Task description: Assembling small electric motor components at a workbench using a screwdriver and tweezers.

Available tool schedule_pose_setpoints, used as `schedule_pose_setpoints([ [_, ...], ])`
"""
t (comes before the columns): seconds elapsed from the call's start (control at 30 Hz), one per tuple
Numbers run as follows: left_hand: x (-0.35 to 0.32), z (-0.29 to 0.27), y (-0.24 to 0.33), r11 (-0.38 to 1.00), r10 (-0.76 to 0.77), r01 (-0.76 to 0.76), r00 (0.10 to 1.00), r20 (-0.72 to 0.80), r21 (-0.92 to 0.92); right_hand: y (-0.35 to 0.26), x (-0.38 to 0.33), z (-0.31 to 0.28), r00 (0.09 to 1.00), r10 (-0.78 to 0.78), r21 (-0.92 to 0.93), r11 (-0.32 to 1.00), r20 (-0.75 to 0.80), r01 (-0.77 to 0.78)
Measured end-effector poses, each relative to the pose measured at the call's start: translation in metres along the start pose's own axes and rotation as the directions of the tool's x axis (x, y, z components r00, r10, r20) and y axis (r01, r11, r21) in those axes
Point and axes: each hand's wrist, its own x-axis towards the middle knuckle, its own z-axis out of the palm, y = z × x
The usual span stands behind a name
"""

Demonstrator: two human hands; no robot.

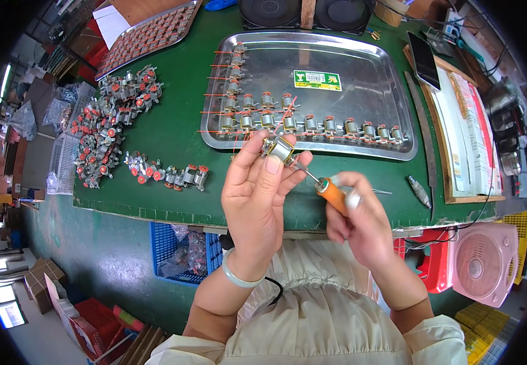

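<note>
My left hand pinches a small silver motor between thumb and fingers, above the near edge of the metal tray. Red wires stand up from it. My right hand is closed round the orange handle of a screwdriver. The shaft points up and left to the motor's right side, where its tip is hidden by the part and my fingers. Beyond my hands, the shiny metal tray bears rows of similar motors along its left and near sides.
Loose motors lie heaped at the left of the green table. Far left is a second tray full of red-topped parts. At right lie a phone, a long metal strip and a framed board. A pink fan stands below.
</note>
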Motion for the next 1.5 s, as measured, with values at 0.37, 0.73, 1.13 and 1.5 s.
schedule_pose_setpoints([
  [0.37, -0.003, -0.003, -0.002, 0.995, 0.097, -0.097, 0.995, 0.014, -0.019, -0.002, 0.011, -0.004, 0.924, 0.296, 0.281, 0.89, 0.243, -0.359],
  [0.73, 0.0, -0.005, 0.001, 0.994, 0.11, -0.112, 0.99, 0.083, 0.011, -0.003, 0.013, 0.001, 0.933, 0.301, 0.257, 0.903, 0.196, -0.345],
  [1.13, 0.0, -0.009, -0.002, 0.995, 0.086, -0.092, 0.989, 0.117, 0.046, -0.007, 0.016, 0.007, 0.991, 0.124, -0.007, 0.992, 0.052, -0.124],
  [1.5, 0.0, -0.009, 0.004, 0.999, -0.017, 0.013, 0.995, 0.096, 0.039, -0.02, 0.025, -0.027, 0.909, 0.359, 0.213, 0.891, 0.213, -0.402],
])
